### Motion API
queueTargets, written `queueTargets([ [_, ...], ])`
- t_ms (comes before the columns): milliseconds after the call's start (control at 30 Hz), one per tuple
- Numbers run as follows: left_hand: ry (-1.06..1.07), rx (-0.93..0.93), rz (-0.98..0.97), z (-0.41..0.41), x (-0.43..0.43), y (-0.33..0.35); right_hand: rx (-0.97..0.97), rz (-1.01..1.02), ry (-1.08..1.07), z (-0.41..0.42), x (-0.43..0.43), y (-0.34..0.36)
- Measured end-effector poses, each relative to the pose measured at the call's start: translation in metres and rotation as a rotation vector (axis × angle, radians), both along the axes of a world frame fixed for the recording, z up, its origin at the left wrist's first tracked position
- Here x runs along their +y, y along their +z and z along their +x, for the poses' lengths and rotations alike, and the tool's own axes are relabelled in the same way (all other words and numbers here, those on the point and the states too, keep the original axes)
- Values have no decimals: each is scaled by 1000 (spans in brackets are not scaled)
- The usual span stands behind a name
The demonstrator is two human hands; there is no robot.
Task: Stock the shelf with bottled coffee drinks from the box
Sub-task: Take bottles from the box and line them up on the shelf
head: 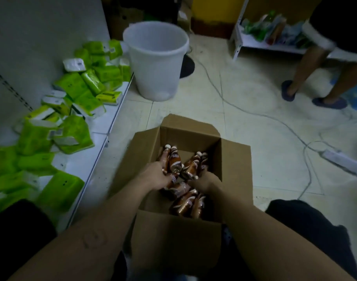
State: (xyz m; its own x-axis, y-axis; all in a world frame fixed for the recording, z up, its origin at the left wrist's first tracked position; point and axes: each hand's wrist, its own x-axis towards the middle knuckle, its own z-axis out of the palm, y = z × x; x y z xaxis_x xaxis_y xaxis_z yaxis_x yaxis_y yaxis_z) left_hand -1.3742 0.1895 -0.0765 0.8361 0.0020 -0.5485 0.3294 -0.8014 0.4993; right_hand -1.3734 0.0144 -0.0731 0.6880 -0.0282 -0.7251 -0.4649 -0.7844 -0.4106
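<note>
An open cardboard box (235, 165) sits on the floor in front of me, flaps spread. Several brown bottled coffee drinks (186, 203) with white caps lie loose inside it. Both my hands reach into the box. My left hand (156, 176) rests over bottles at the left side, fingers curled around one or more of them. My right hand (204, 181) is down among the bottles at the middle right, its fingers hidden behind the bottles. The white low shelf (104, 120) runs along the left.
Green tissue packs (72, 128) lie heaped on the shelf. A white plastic bucket (156, 59) stands past the box. Cables and a power strip (344, 159) cross the floor at right. Another person's legs (307, 74) stand at the far right by a small white rack (252, 42).
</note>
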Motion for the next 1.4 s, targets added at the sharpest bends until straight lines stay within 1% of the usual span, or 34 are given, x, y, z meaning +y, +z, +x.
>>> queueTargets([
  [100, -14, 89, -46, 16, -8, -41, 111, -9, 10, 16, 14, -38],
  [233, -4, 171, -50, 33, -12, -103, 123, -17, 20, 40, 31, -99],
  [333, 25, 182, -23, 46, -13, -150, 182, 109, -76, 49, 36, -142],
  [367, 53, 192, -16, 51, -14, -163, 208, 147, -132, 52, 36, -154],
  [500, 164, 257, -51, 62, -16, -205, 310, 264, -470, 65, 37, -179],
  [600, 193, 322, -90, 61, -17, -227, 465, 484, -697, 81, 40, -189],
  [633, 199, 328, -87, 58, -19, -235, 493, 513, -745, 82, 42, -194],
  [667, 199, 318, -64, 57, -22, -241, 497, 500, -760, 79, 44, -201],
  [700, 197, 293, -32, 56, -25, -247, 462, 432, -730, 72, 47, -211],
  [767, 211, 233, 12, 56, -26, -255, 353, 222, -646, 54, 50, -230],
  [800, 215, 204, 19, 58, -24, -257, 305, 148, -674, 47, 52, -238],
  [833, 208, 182, 22, 60, -22, -258, 288, 126, -748, 43, 52, -242],
  [867, 192, 178, 33, 61, -21, -258, 304, 145, -823, 44, 51, -245],
  [933, 143, 191, 95, 64, -20, -255, 357, 220, -889, 51, 47, -245],
  [1000, 116, 267, 166, 66, -24, -245, 374, 212, -844, 55, 43, -241],
  [1067, 130, 362, 184, 68, -27, -232, 378, 202, -772, 54, 37, -227],
  [1167, 228, 427, 33, 62, -22, -201, 479, 311, -727, 47, 31, -199],
  [1200, 263, 433, -31, 59, -19, -188, 472, 341, -722, 44, 30, -186],
  [1300, 312, 426, -189, 48, -7, -141, 327, 338, -708, 35, 30, -141],
  [1400, 378, 355, -371, 39, 4, -80, 154, 460, -722, 22, 25, -85],
])
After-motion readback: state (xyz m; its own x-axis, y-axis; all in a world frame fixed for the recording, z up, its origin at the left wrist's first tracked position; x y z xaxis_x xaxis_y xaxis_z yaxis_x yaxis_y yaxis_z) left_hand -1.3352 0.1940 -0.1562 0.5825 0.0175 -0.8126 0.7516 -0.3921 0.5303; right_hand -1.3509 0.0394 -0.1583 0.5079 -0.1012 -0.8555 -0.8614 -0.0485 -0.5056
